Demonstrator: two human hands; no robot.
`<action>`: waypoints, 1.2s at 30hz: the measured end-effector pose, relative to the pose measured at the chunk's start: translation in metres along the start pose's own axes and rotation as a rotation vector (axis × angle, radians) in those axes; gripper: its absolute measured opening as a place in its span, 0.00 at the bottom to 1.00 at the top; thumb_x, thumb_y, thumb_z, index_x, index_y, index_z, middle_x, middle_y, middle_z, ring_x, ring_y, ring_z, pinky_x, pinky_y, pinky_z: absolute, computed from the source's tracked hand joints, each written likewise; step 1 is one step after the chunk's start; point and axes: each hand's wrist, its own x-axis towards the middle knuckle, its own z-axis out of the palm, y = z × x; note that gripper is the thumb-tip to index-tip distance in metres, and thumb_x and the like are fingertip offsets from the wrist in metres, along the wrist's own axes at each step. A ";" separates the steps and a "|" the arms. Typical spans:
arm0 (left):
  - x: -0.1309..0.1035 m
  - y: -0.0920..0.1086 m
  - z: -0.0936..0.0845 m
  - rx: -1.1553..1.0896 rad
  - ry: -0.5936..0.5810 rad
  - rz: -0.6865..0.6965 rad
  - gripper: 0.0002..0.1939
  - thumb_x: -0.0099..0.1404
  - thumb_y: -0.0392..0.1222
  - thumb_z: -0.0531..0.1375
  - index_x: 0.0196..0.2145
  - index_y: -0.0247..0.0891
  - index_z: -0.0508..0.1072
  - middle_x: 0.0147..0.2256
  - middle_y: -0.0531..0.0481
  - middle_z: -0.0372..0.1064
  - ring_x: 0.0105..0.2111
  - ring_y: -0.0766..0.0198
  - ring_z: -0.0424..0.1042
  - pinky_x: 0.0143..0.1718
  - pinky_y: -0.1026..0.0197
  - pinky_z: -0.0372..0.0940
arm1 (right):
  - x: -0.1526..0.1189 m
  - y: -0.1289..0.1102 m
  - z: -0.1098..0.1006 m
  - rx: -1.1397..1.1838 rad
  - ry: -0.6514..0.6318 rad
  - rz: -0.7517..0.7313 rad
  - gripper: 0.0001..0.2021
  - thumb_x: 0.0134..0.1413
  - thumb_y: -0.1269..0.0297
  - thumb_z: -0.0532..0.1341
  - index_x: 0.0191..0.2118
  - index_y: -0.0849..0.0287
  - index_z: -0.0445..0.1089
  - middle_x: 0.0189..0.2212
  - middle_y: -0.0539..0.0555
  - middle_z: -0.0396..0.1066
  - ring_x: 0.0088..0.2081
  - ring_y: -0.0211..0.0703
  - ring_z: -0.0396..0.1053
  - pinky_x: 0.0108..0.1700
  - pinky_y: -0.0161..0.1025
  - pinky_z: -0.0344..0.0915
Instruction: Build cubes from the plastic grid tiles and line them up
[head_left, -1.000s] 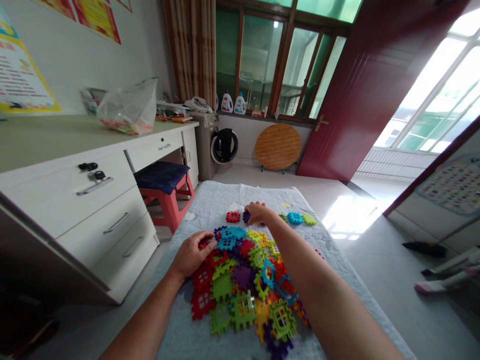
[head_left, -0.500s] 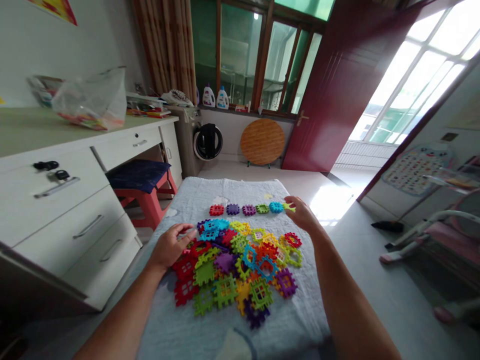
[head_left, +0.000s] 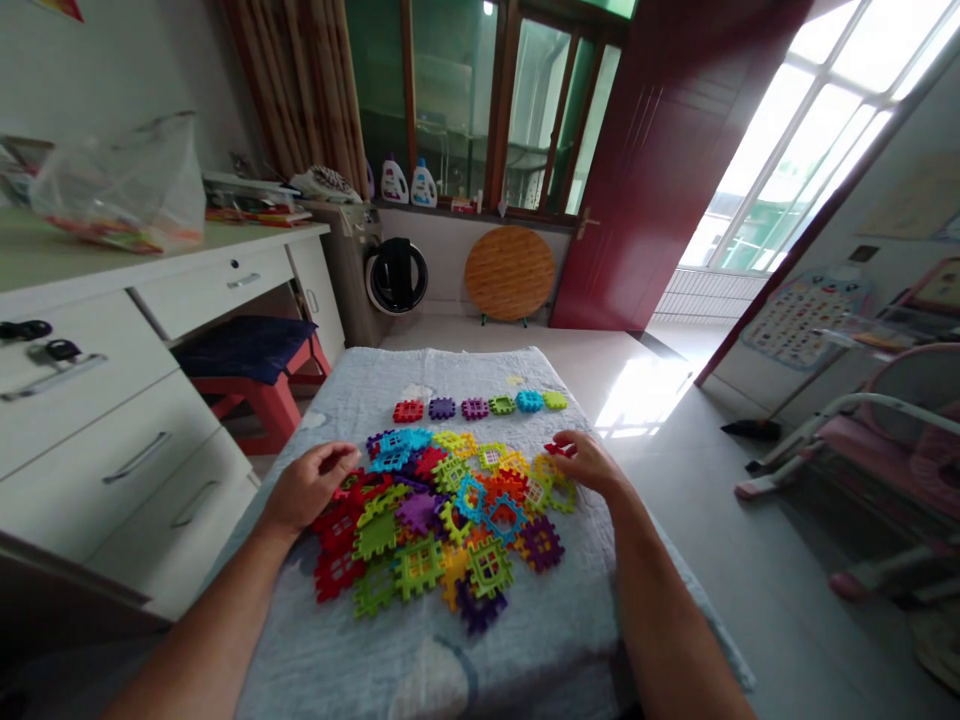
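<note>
Head view, the only one supplied. The right hand (head_left: 589, 462) is at the far right corner of the heap, thumb and fingertips closed on a small red toothed plastic piece (head_left: 553, 449), mostly hidden by the fingers. The left hand (head_left: 307, 488) is at the heap's left edge, fingers loosely curled over red toothed plastic plates (head_left: 337, 570); whether it grips anything cannot be told.

The heap of multicoloured, interlocking plastic plates (head_left: 420, 512) lies on a pale blue-grey patterned cloth (head_left: 555, 640), its pieces overlapping at various angles. Beyond it, set apart, stands a row of six toothed plastic pieces: red (head_left: 409, 411), dark violet (head_left: 442, 408), purple (head_left: 475, 408), green (head_left: 502, 405), bright blue (head_left: 529, 401) and lime (head_left: 554, 400), left to right with small gaps.

Risks, in this inspector's judgement: the red piece is held by little of its surface and could slip from the fingertips. Its teeth could catch the yellow openwork plate (head_left: 562, 495) near it and drag that along. A low pass of the right wrist could knock the lime piece out of line. Pressure from the left hand could make the stacked plates slide. Any tug on the cloth, which appears loosely laid, could disturb row and heap alike.
</note>
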 end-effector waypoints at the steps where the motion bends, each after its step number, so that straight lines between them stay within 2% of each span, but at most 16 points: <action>1: 0.000 0.001 0.000 0.004 -0.002 -0.002 0.22 0.57 0.59 0.54 0.38 0.40 0.75 0.38 0.49 0.76 0.41 0.55 0.74 0.44 0.61 0.66 | 0.000 -0.002 -0.001 0.015 0.045 0.001 0.13 0.46 0.65 0.58 0.39 0.58 0.71 0.33 0.53 0.73 0.33 0.42 0.69 0.39 0.38 0.65; 5: 0.000 0.002 0.000 0.002 -0.010 -0.006 0.23 0.57 0.59 0.54 0.39 0.39 0.75 0.39 0.48 0.76 0.42 0.55 0.73 0.46 0.60 0.65 | 0.003 -0.012 0.003 0.111 0.281 -0.016 0.12 0.49 0.66 0.52 0.36 0.57 0.71 0.28 0.51 0.72 0.31 0.41 0.69 0.38 0.38 0.65; 7: 0.001 0.002 0.000 -0.001 -0.018 -0.009 0.23 0.57 0.59 0.54 0.39 0.39 0.74 0.40 0.47 0.76 0.43 0.55 0.73 0.47 0.59 0.64 | 0.008 -0.016 0.011 0.261 0.319 -0.019 0.14 0.51 0.64 0.50 0.39 0.58 0.70 0.30 0.52 0.73 0.30 0.40 0.70 0.37 0.38 0.66; 9: 0.001 0.001 0.000 -0.005 -0.019 -0.010 0.23 0.57 0.59 0.54 0.39 0.39 0.74 0.40 0.47 0.76 0.42 0.54 0.73 0.47 0.59 0.64 | 0.014 -0.018 0.022 0.399 0.288 -0.012 0.17 0.54 0.61 0.47 0.44 0.59 0.67 0.32 0.54 0.73 0.29 0.39 0.70 0.35 0.38 0.67; 11: 0.001 0.001 0.000 -0.012 -0.017 -0.011 0.24 0.57 0.60 0.54 0.39 0.39 0.74 0.39 0.47 0.76 0.42 0.54 0.73 0.47 0.59 0.64 | 0.020 -0.020 0.030 0.418 0.230 -0.003 0.18 0.56 0.61 0.46 0.47 0.59 0.65 0.34 0.54 0.74 0.31 0.40 0.70 0.36 0.39 0.67; 14: 0.000 0.002 0.000 -0.022 -0.022 -0.019 0.24 0.56 0.60 0.54 0.39 0.39 0.74 0.39 0.47 0.76 0.42 0.55 0.73 0.47 0.59 0.65 | 0.022 -0.021 0.036 0.172 0.170 -0.026 0.15 0.54 0.63 0.51 0.46 0.57 0.67 0.40 0.55 0.73 0.41 0.45 0.69 0.47 0.43 0.63; 16: -0.001 0.003 0.000 -0.030 -0.023 -0.024 0.24 0.56 0.60 0.55 0.39 0.39 0.74 0.39 0.47 0.76 0.41 0.55 0.74 0.46 0.59 0.65 | 0.020 -0.024 0.033 -0.018 0.181 -0.032 0.14 0.51 0.65 0.55 0.44 0.56 0.69 0.45 0.55 0.70 0.48 0.49 0.64 0.53 0.45 0.57; 18: -0.001 0.002 0.000 -0.034 -0.022 -0.022 0.24 0.56 0.60 0.55 0.39 0.38 0.74 0.39 0.48 0.76 0.41 0.56 0.74 0.46 0.60 0.65 | 0.016 -0.030 0.027 -0.094 0.226 -0.043 0.13 0.51 0.65 0.57 0.44 0.56 0.70 0.47 0.56 0.68 0.50 0.50 0.61 0.55 0.46 0.54; 21: -0.001 0.001 0.001 -0.032 -0.018 -0.016 0.24 0.56 0.60 0.55 0.39 0.38 0.75 0.39 0.48 0.76 0.41 0.56 0.74 0.46 0.61 0.65 | 0.006 -0.046 0.017 -0.054 0.223 -0.168 0.08 0.53 0.63 0.58 0.39 0.56 0.71 0.42 0.55 0.68 0.47 0.47 0.62 0.53 0.44 0.54; 24: 0.000 0.000 0.001 -0.035 -0.018 -0.016 0.25 0.55 0.60 0.55 0.39 0.38 0.75 0.39 0.48 0.76 0.41 0.56 0.74 0.45 0.61 0.66 | -0.006 -0.064 0.013 -0.029 0.042 -0.356 0.06 0.51 0.60 0.62 0.30 0.57 0.71 0.35 0.53 0.67 0.42 0.45 0.62 0.49 0.42 0.55; 26: 0.000 0.000 0.002 -0.042 -0.022 -0.014 0.24 0.56 0.60 0.55 0.39 0.38 0.74 0.39 0.47 0.76 0.40 0.56 0.74 0.46 0.60 0.65 | -0.013 -0.073 0.016 -0.046 -0.057 -0.437 0.09 0.45 0.59 0.66 0.29 0.57 0.70 0.33 0.52 0.66 0.41 0.45 0.60 0.47 0.42 0.55; 29: 0.001 -0.002 0.003 -0.053 -0.021 -0.004 0.24 0.56 0.60 0.55 0.39 0.39 0.74 0.39 0.47 0.76 0.41 0.56 0.74 0.46 0.60 0.65 | -0.019 -0.081 0.023 -0.069 -0.083 -0.474 0.10 0.41 0.62 0.68 0.30 0.58 0.69 0.32 0.52 0.65 0.40 0.45 0.59 0.44 0.42 0.55; 32: 0.001 -0.003 0.004 -0.052 -0.008 0.003 0.23 0.56 0.60 0.55 0.38 0.39 0.74 0.39 0.48 0.76 0.41 0.55 0.74 0.46 0.60 0.65 | -0.018 -0.082 0.027 -0.045 -0.091 -0.500 0.04 0.44 0.70 0.65 0.28 0.58 0.69 0.31 0.52 0.65 0.38 0.43 0.60 0.43 0.40 0.55; 36: 0.001 -0.003 0.003 -0.036 -0.006 0.002 0.24 0.56 0.60 0.55 0.39 0.39 0.74 0.39 0.48 0.76 0.40 0.56 0.74 0.46 0.60 0.65 | -0.015 -0.082 0.027 0.041 -0.084 -0.544 0.04 0.47 0.74 0.61 0.26 0.59 0.68 0.30 0.51 0.65 0.36 0.41 0.61 0.43 0.40 0.56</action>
